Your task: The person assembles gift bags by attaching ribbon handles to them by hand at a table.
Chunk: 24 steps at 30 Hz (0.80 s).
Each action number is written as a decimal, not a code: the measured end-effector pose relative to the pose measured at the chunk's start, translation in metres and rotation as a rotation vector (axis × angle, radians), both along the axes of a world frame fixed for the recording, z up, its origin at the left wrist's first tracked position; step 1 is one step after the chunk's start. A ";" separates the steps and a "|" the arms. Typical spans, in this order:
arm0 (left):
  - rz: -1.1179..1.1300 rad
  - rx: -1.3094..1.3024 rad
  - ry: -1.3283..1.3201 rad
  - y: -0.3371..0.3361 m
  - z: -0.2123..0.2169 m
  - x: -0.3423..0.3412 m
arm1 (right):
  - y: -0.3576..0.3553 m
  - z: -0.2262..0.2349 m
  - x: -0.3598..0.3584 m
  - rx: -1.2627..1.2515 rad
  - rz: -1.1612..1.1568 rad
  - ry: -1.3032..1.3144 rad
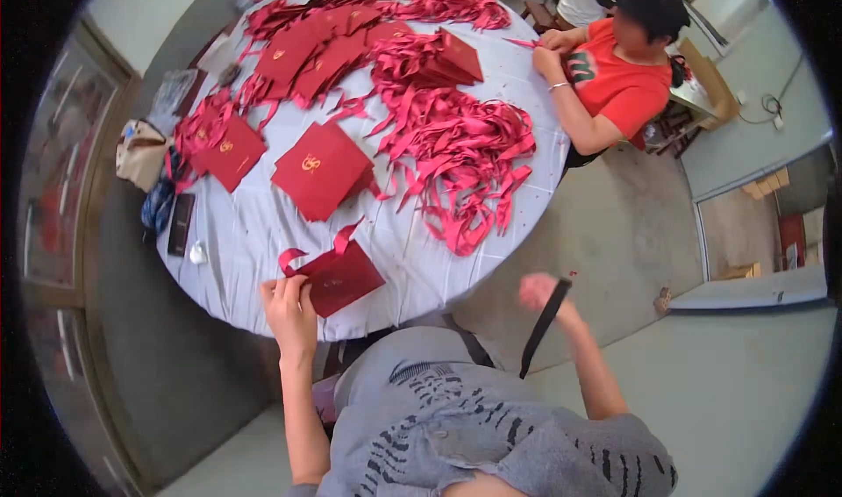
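At the near edge of the round table, my left hand [289, 311] pinches the left end of a dark red paper gift bag [344, 281]. The bag lies flat, with a pink-red ribbon [345, 236] rising from its top edge and another loop of ribbon beside my fingers. My right hand [541, 293] is raised away from the table on the right. Motion smears its fingers, so their hold is unclear. A black strap [544, 328] hangs across the view beside this hand. Ahead of the held bag lies a stack of red bags [323, 171] with gold emblems.
Ribbon heaps [465, 159] and more bags [303, 54] cover much of the white tablecloth [430, 279]. A black phone-like object [181, 225] lies at the left edge, near a cream pouch [141, 155]. Across the right side sits a person in a red shirt [614, 76], fingering a ribbon.
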State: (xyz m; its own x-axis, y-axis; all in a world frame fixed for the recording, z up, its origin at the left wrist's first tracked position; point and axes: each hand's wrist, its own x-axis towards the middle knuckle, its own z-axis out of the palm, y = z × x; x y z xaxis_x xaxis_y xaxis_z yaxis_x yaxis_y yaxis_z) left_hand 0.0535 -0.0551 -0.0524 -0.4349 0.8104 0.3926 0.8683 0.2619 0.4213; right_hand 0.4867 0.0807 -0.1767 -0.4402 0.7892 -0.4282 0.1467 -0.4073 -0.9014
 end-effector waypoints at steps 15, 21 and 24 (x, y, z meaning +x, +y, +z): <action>0.287 0.158 -0.701 -0.059 -0.015 -0.041 | 0.075 0.035 -0.246 0.924 0.204 -0.781; 0.224 0.068 -0.203 -0.044 -0.009 -0.010 | 0.070 0.030 -0.244 0.950 0.102 -0.385; 0.157 0.036 0.038 -0.041 -0.001 -0.006 | 0.058 0.069 -0.247 0.617 0.152 -0.090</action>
State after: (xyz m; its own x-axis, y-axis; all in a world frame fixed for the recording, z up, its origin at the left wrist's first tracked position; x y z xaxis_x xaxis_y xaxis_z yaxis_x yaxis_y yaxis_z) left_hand 0.0476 -0.0966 -0.0535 -0.5393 0.7186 0.4390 0.8334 0.3808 0.4005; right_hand 0.2398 0.1384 -0.1075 -0.5503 0.8338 0.0441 0.2477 0.2134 -0.9450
